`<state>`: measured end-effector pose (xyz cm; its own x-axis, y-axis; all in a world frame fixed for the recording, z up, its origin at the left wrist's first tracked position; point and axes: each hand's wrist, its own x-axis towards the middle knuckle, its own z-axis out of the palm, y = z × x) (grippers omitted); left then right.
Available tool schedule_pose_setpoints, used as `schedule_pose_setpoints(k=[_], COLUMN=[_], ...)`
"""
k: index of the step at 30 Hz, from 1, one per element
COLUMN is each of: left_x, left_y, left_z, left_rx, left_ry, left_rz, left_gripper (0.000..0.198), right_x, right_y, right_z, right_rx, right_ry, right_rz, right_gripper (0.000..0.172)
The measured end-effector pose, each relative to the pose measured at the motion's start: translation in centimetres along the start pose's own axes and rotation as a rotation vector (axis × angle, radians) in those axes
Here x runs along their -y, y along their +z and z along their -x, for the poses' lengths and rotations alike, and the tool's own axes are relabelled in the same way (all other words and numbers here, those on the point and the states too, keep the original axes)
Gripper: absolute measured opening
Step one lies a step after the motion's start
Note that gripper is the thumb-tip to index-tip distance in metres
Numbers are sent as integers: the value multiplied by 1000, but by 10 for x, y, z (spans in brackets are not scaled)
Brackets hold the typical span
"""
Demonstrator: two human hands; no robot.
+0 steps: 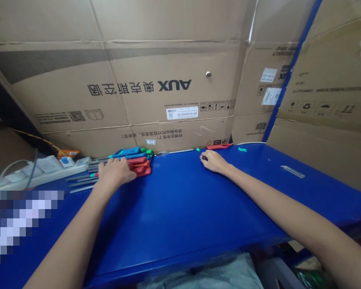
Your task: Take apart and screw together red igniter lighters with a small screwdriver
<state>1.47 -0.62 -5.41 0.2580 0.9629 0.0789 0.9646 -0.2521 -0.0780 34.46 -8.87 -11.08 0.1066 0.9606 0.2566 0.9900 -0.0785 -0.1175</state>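
My left hand (114,172) lies palm down over a pile of tools, its thumb apart and touching the red handles (142,166). These tools have long thin metal shafts (81,184) that point left. Behind the hand are more tools with blue handles (128,152) and green ends (149,152). How far my left fingertips reach among the tools is hidden. My right hand (212,161) is closed near the back of the blue table (171,212), around a small dark item (204,158) that I cannot make out. Just behind it lies a red plastic-handled piece (219,146).
A white power strip (45,172) with plugs and cables runs along the left. Large cardboard sheets (168,52) stand behind and to the right. Small green bits (242,149), a thin white rod (180,151) and a clear strip (293,171) lie on the table.
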Motion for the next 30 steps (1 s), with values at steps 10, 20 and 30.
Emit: schedule_pose_setpoints(k=[10,20,30], left_x=[13,9,-99], left_y=[-7,-25,21], left_z=[-1,7,62], left_rx=[0,-407,-346], left_ry=[-12,101,1021], left_rz=[-11,38,194], left_gripper=[35,33,30], right_x=[-4,9,28], right_y=[-5,-16,-55], right_z=[6,7,7], right_rx=[-18,-67,-322], right_ry=[4,-26,-48], right_rz=[-37,-108,-977], right_gripper=[24,24,64])
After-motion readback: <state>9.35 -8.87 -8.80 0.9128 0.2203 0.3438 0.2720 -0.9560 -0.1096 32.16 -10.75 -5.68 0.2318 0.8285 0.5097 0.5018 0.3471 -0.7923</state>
